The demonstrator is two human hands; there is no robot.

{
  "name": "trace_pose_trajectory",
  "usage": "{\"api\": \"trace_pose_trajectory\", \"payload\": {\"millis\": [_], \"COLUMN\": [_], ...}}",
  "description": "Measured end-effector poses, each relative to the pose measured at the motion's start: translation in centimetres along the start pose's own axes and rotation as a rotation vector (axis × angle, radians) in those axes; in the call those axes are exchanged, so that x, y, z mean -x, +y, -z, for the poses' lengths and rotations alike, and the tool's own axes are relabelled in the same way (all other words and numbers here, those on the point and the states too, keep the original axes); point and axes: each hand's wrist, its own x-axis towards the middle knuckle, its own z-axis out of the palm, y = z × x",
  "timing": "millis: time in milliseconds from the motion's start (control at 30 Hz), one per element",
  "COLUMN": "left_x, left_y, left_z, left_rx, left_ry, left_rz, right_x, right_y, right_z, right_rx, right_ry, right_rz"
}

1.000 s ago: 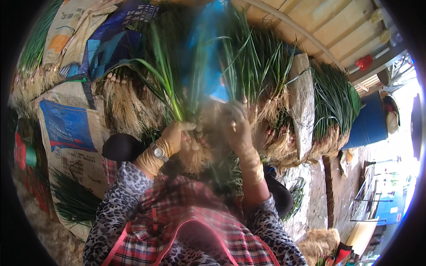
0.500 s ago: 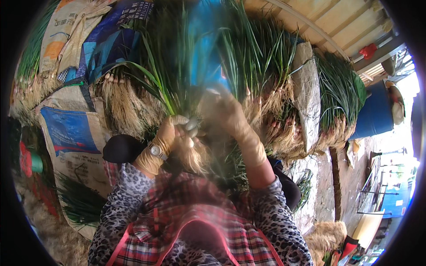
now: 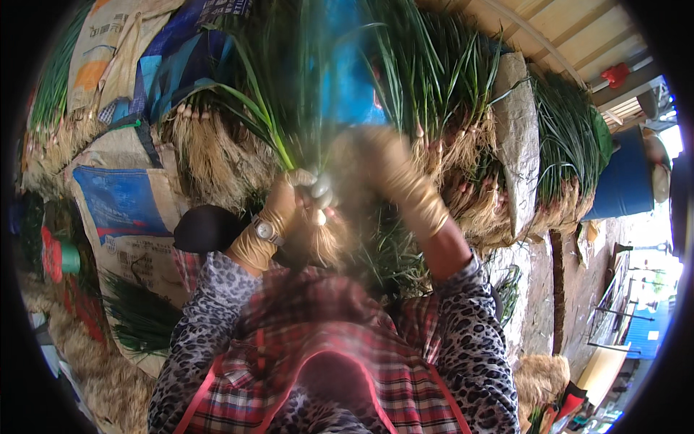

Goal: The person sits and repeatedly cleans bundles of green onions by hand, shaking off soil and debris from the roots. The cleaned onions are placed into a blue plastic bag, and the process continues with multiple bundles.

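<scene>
My left hand, in a tan glove with a watch over its wrist, is closed around a bunch of green onions. Pale bulbs and stringy roots hang below its greyish fingertips, while the long green leaves rise away from me. Just right of the bunch is my right hand, also gloved. Motion smears its fingers, so whether they grip anything cannot be made out. Loose green leaves lie beneath the hands, in front of my checked apron.
More rooted green onions stand in rows at left and right. A grey-white board divides the right rows. Printed sacks lie at left. A blue barrel is at far right, a pile of trimmed roots at lower right.
The view has shifted slightly. My left hand still holds the bunch, a little higher in the picture. My right hand has moved slightly right and is still blurred.
</scene>
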Motion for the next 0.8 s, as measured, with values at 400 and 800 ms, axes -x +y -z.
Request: {"api": "trace_pose_trajectory", "payload": {"millis": [400,800], "left_x": [-2.1,-1.5], "left_y": [-1.4,-1.3], "left_z": [-0.1,-0.9], "left_rx": [-0.091,-0.194], "left_ry": [0.061,-0.164], "left_rz": [0.134,-0.014], "right_x": [9.9,19.3], "right_y": [-6.5,3.0], "right_z": [2.6,2.9], "right_rx": [-0.532,-0.496], "right_ry": [-0.142,-0.114], "right_rz": [-0.675,-1.011]}}
